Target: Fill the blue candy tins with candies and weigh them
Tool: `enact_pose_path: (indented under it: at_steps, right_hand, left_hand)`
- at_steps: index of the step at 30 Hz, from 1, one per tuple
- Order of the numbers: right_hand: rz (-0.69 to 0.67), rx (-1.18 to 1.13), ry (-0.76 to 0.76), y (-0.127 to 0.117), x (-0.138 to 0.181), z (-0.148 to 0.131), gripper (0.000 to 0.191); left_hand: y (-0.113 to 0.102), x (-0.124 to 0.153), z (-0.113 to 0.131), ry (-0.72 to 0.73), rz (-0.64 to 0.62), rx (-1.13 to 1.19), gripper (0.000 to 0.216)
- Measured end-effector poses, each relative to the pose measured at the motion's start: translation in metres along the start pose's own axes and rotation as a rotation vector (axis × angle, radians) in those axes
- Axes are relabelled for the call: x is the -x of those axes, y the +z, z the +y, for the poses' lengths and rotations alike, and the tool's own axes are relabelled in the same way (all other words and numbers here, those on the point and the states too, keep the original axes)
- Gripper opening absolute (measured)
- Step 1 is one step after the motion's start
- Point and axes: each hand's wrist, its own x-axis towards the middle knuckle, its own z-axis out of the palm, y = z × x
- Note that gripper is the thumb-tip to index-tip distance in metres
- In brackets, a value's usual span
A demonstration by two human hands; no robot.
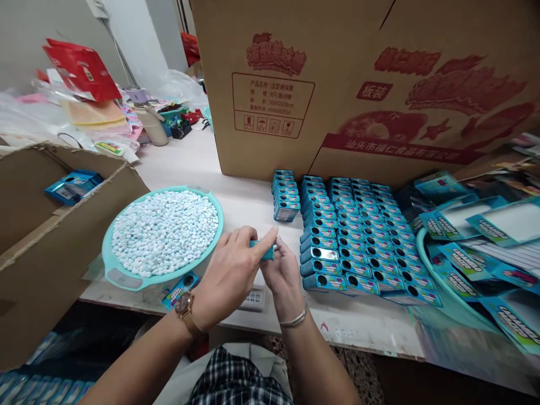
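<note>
**Both hands closed on one small blue box just right of the basin**

The small blue box [266, 251] is held above the table edge, just right of the teal basin [126, 278]. Its long axis lies roughly level and side to side, one end towards the basin and the other away from it. Fingers cover most of it, so I cannot tell which face is up.

The left hand [230, 275] is curled over the box, forefinger stretched along its top and thumb beneath. The right hand [282, 275] has its fingers bent tight around the far end. Neither hand shows any gap.

The basin is heaped with small white tablets [164, 230]. Left of it, an open brown carton [63, 236] holds a few blue boxes [73, 185]. Further right of the basin, beyond the hands, rows of blue boxes [354, 236] stand packed together on the table. Further right again, a second teal tub [426, 264] holds blue printed cards [485, 225].

Behind the basin and to its right, a large printed carton [337, 84] closes off the back of the rows. Against the basin's near rim lies a loose blue box [179, 289], and a small white device [253, 298] sits under the wrists, partly hidden. Far behind the basin are a bottle [152, 124] and a red packet [82, 70] among clutter.
</note>
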Motion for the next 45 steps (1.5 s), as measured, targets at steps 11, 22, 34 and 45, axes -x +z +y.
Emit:
enact_pose_path:
  at_steps: [11, 22, 34, 45]
  right_hand:
    - [0.095, -0.021, 0.064, -0.006, -0.009, 0.010, 0.013]
    - [0.208, -0.045, -0.023, -0.017, -0.004, -0.023, 0.013]
    - [-0.010, 0.362, -0.108, -0.035, 0.011, -0.051, 0.013]
    - [-0.044, 0.853, -0.199, -0.031, 0.031, -0.047, 0.024]
  left_hand:
    - [0.013, -0.002, -0.012, -0.033, -0.052, 0.038, 0.061]
    - [0.083, 0.032, -0.040, -0.318, 0.247, 0.971, 0.035]
    - [0.075, 0.078, -0.039, -0.477, 0.446, 1.120, 0.064]
    - [0.038, 0.126, -0.037, -0.786, 0.798, 1.072, 0.037]
